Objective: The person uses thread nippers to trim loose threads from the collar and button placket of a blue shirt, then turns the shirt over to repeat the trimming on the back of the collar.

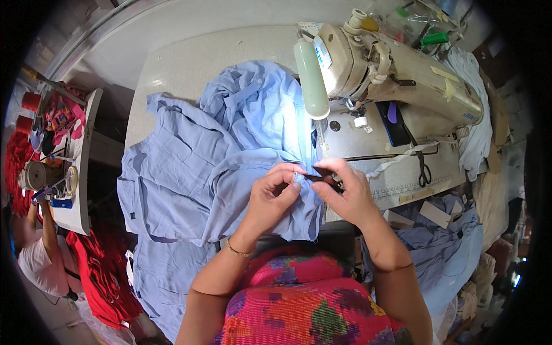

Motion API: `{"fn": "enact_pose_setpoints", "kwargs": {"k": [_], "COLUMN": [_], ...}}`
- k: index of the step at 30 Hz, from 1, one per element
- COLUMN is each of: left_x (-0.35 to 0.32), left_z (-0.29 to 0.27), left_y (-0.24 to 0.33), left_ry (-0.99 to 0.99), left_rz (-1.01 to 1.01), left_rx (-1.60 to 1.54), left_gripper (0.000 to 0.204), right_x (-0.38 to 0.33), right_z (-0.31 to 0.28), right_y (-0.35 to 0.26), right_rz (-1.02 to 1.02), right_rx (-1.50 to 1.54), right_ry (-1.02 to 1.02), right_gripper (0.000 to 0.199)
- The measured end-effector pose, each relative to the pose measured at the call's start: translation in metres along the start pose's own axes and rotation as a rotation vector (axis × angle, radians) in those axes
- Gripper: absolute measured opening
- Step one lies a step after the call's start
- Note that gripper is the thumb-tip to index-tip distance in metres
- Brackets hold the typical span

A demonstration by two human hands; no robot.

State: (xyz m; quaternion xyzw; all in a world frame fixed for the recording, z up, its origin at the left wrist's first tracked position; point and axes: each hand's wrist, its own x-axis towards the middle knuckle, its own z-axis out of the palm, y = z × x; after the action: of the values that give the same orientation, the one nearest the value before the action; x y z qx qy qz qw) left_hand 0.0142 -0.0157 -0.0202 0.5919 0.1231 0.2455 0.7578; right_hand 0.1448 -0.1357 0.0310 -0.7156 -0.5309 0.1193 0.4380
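A light blue garment (190, 149) lies bunched over the left half of the sewing machine table, with its near edge hanging toward my lap. My left hand (275, 190) pinches a gathered bit of this cloth between thumb and fingers. Close against it, my right hand (348, 192) is closed on a small dark tool (314, 176), which looks like thread snips. Its tip points left at the pinched cloth; the fingers cover most of it. Both hands are in front of the sewing machine (397, 69), whose needle area is just beyond them.
A pale green lamp (312, 80) lights the cloth. Black scissors (424, 171), a dark phone (395, 131) and a white strip (397, 163) lie right of the needle. More blue cloth (431, 253) hangs at right. At far left, another person (43, 259) works beside red cloth (100, 276).
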Motion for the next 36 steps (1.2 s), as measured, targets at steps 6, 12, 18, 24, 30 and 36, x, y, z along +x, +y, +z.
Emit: {"fn": "enact_pose_setpoints", "kwargs": {"k": [6,12,18,24,30,36], "left_x": [-0.0019,-0.0022,-0.0016,-0.0017,-0.0028,-0.0021], "left_z": [0.0019,0.0008,0.0024,0.0028,0.0027,0.0023], "left_y": [0.0012,-0.0016,-0.0007,0.0003,0.0018,0.0030], "left_ry": [0.017,0.003,-0.002,0.000,0.008,0.005], "left_rz": [-0.002,0.024,0.038,0.047,0.003,0.006], "left_rx": [-0.023,0.008,0.011,0.039,0.031,0.010], "left_gripper": [0.007,0.007,0.007,0.007,0.007,0.007], "right_x": [-0.0084,-0.0095,-0.0102,-0.0099,-0.0103,-0.0096], "right_z": [-0.0073,-0.0071,-0.0038,-0.0041,-0.0032,-0.0015], "right_y": [-0.0075,-0.0093,-0.0043,-0.0048,-0.0042,-0.0027], "right_rz": [-0.026,0.052,0.088,0.114,0.119,0.112], "right_rx": [-0.299,-0.285,-0.203,-0.196,-0.201,-0.182], "right_ry": [-0.105,-0.146,-0.152,-0.172,-0.171,-0.164], "right_gripper": [0.019,0.020,0.020,0.021,0.021,0.022]}}
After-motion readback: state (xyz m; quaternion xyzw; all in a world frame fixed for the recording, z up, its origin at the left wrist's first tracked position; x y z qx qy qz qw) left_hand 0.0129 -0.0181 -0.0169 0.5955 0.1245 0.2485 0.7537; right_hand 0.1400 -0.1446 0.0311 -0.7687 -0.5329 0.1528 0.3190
